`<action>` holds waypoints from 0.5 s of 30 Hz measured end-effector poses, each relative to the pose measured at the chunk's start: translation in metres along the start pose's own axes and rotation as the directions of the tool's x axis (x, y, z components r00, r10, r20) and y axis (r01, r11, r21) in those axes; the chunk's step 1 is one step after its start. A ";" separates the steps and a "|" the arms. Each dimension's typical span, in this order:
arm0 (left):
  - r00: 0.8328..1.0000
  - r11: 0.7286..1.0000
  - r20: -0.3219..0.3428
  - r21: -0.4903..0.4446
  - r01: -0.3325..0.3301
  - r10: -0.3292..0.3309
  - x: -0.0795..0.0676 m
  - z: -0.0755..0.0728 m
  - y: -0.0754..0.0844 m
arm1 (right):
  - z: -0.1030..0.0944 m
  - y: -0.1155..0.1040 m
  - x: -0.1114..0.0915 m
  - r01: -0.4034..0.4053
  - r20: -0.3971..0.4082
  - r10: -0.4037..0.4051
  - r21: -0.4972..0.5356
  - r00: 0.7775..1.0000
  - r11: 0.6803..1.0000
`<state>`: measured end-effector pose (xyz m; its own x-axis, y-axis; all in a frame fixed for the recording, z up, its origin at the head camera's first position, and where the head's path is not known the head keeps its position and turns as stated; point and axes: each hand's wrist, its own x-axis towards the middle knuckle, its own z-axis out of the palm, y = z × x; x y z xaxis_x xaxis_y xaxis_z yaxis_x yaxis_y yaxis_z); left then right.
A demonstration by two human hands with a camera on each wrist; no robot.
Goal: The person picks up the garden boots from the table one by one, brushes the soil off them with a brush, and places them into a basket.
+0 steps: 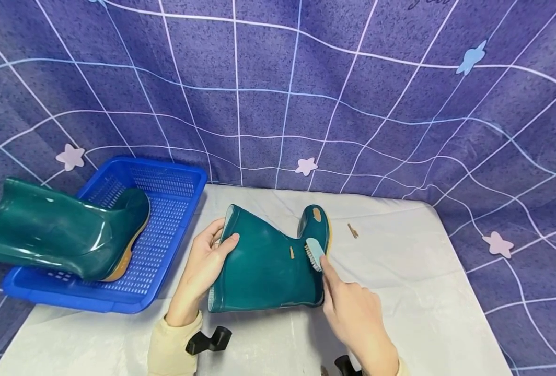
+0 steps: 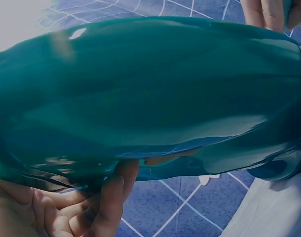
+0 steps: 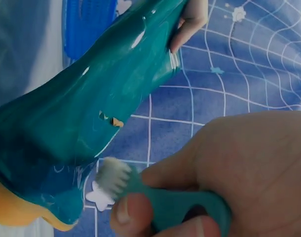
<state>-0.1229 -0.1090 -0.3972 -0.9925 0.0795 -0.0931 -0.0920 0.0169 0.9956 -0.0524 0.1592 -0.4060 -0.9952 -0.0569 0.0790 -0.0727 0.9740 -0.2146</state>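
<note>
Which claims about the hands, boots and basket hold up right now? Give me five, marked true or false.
1. The right hand holds the brush. True.
2. The left hand grips the brush too. False: it holds a boot.
3. A brown patch shows on that boot. True.
4. The second boot lies partly in the basket. True.
5. In the head view, the basket is right of the right hand. False: it is left of both hands.

The head camera looks forward and down from above at the counter (image 1: 414,297), taking in the left hand (image 1: 206,258) and right hand (image 1: 355,310). The left wrist camera faces the held boot (image 1: 264,274) so closely that it spans the frame; the right wrist's, close behind the brush (image 1: 314,248), shares that boot, each catching the opposite hand.
</note>
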 end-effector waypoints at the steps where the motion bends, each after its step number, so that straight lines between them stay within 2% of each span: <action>1: 1.000 1.000 0.000 -0.001 -0.001 0.001 0.000 0.000 0.000 | 0.000 0.000 0.000 0.030 -0.041 -0.030 0.009 0.999 1.000; 4: 1.000 1.000 -0.002 -0.002 -0.004 0.004 0.000 -0.001 0.000 | 0.003 -0.004 0.000 0.160 -0.142 -0.155 0.030 0.978 0.987; 6: 1.000 1.000 -0.004 -0.002 -0.008 0.008 0.000 -0.001 0.000 | 0.006 -0.007 -0.001 0.234 -0.157 -0.224 0.048 0.962 0.971; 7: 1.000 1.000 -0.004 -0.001 -0.008 0.008 0.000 -0.001 -0.001 | 0.007 -0.008 -0.002 0.248 -0.138 -0.238 0.060 0.961 0.967; 10: 1.000 1.000 -0.005 0.001 -0.010 0.010 0.000 -0.002 -0.001 | 0.009 -0.010 -0.002 0.204 -0.057 -0.201 0.059 0.978 0.977; 12: 1.000 1.000 -0.004 0.000 -0.010 0.010 0.000 -0.002 -0.001 | 0.009 -0.009 -0.001 0.131 -0.004 -0.131 0.040 0.991 0.991; 15: 1.000 1.000 0.001 -0.005 -0.012 0.012 0.001 -0.003 -0.002 | 0.009 -0.002 0.002 0.031 0.026 -0.031 -0.018 0.999 0.999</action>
<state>-0.1236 -0.1117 -0.3989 -0.9934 0.0809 -0.0813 -0.0807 0.0111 0.9967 -0.0545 0.1551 -0.4142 -0.9939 -0.0926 0.0602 -0.1027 0.9755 -0.1944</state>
